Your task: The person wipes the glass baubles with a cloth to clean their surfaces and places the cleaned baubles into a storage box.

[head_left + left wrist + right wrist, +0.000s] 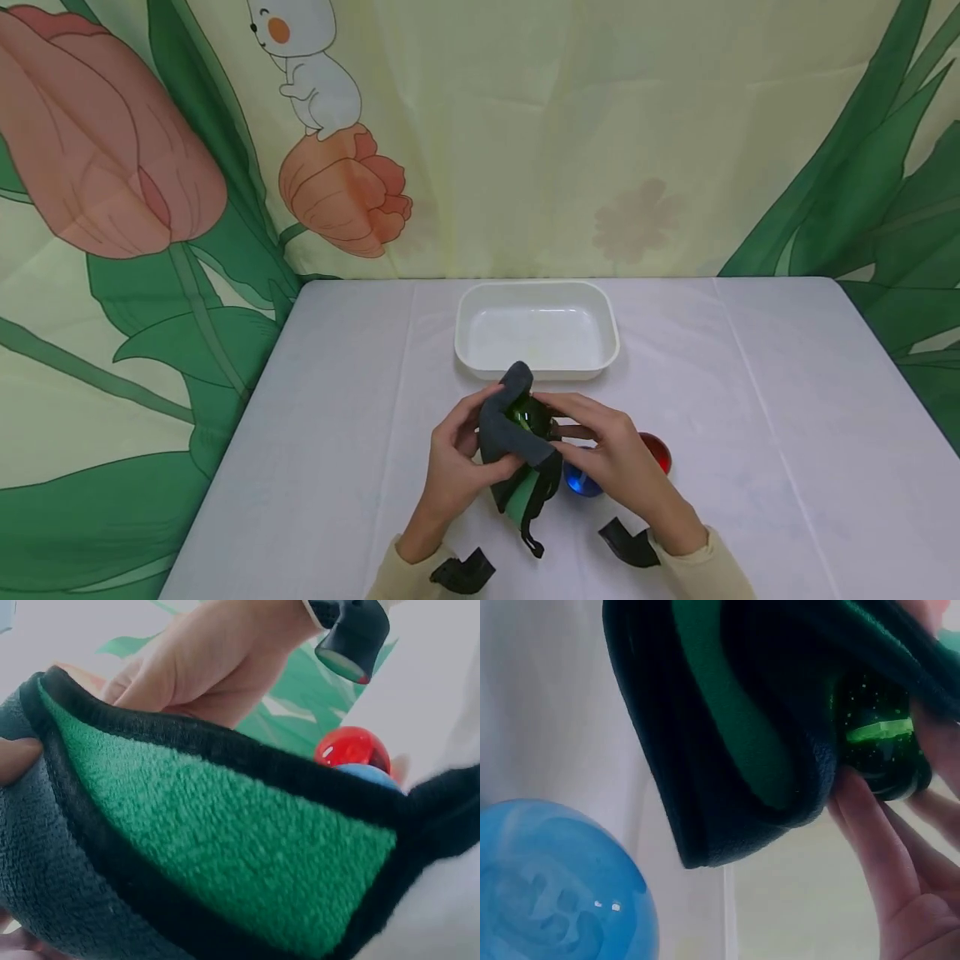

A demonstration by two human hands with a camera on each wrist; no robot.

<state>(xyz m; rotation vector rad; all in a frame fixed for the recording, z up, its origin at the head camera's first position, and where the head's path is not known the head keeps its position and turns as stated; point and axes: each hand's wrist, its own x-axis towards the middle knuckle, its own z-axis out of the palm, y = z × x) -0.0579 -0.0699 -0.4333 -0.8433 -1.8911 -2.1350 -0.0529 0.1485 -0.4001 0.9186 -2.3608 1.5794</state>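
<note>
A cleaning cloth [517, 437], dark grey on one side and green on the other, with black edging and a hanging loop, is folded around a shiny see-through green ball [529, 415]. My left hand [459, 457] grips the cloth from the left, thumb in front. From the right, my right hand [613, 446] holds the green ball with its fingertips, close against the cloth's fold. The right wrist view shows the fingers around the green ball [881, 739], part of which the cloth hides. Beneath the right hand sits a blue ball [582, 481], with a red ball [657, 452] beside it.
Behind the hands, a white rectangular tray [536, 374] stands near the back edge of the white-covered table [345, 417]. A curtain [510, 167] printed with flowers hangs behind the table. Black bands [463, 572] show near both sleeves.
</note>
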